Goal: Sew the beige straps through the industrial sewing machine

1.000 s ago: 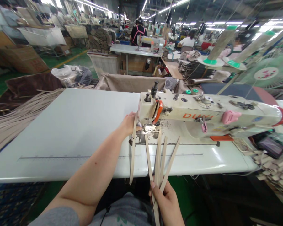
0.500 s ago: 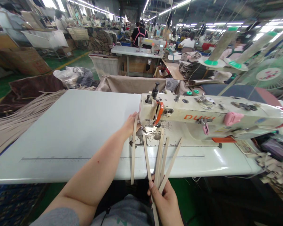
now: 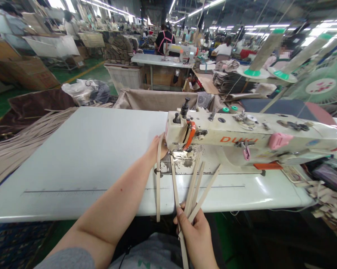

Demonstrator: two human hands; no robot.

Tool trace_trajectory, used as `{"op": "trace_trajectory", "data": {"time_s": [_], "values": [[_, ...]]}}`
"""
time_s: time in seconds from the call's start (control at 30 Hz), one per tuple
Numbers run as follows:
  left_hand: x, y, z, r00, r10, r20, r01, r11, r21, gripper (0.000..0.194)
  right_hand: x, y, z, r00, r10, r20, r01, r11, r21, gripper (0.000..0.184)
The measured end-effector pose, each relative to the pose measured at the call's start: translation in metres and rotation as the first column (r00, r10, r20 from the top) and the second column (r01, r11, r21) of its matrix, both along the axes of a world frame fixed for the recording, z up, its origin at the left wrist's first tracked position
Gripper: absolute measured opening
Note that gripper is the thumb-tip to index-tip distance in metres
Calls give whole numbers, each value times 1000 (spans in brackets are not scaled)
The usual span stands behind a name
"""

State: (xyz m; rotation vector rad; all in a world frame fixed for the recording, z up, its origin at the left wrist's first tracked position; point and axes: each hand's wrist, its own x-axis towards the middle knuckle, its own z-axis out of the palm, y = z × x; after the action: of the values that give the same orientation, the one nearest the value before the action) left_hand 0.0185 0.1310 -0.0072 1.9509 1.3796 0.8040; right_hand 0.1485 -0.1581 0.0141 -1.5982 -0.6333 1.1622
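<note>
My right hand (image 3: 195, 228) is closed on several narrow beige strips at the table's front edge. They fan out upward from its fingers, with their lower ends hanging below. The leftmost strip (image 3: 174, 181) reaches up to the metal plate under the head of a sewing machine (image 3: 213, 129). My left hand (image 3: 156, 149) is beside the machine's head, its fingertips mostly hidden behind it. Another beige strip (image 3: 158, 186) runs down past this hand and hangs over the table edge; whether the fingers grip it, I cannot tell.
The white sewing table (image 3: 101, 149) bears a printed ruler line. Long beige strips (image 3: 19, 140) hang over its left end. Thread cones (image 3: 265, 54) and a fan (image 3: 321, 86) stand at right. Behind the table is a cloth-lined bin (image 3: 157, 99); other people sit at machines farther back.
My right hand has shifted slightly up, and the strips' upper ends lean a little farther right. My left hand stays beside the machine head, almost unmoved.
</note>
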Motion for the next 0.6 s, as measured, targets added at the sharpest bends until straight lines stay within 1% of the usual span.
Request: {"op": "trace_trajectory", "data": {"time_s": [0.17, 0.23, 0.33, 0.4, 0.53, 0.6], "values": [[2, -4, 5, 998, 64, 12, -64, 997, 37, 39, -5, 7, 8, 998, -29, -50, 29, 1000, -7, 69], [2, -4, 3, 998, 52, 45, -53, 998, 26, 38, -5, 9, 11, 998, -34, -46, 34, 999, -5, 69], [3, -2, -3, 994, 26, 104, -26, 1000, -8, 43, -6, 11, 12, 999, -31, -28, 31, 999, -6, 68], [3, 0, -7, 993, 28, 115, -26, 1000, -12, 45, -6, 11, 12, 999, -29, -19, 29, 1000, -7, 67], [3, 1, -10, 995, 35, 88, -36, 999, 9, 45, -7, 10, 10, 999, -38, -23, 38, 999, -5, 67], [4, 1, -10, 999, 11, 48, -12, 1000, 21, 48, -6, 9, 10, 999, -39, -17, 39, 999, -2, 67]]}}
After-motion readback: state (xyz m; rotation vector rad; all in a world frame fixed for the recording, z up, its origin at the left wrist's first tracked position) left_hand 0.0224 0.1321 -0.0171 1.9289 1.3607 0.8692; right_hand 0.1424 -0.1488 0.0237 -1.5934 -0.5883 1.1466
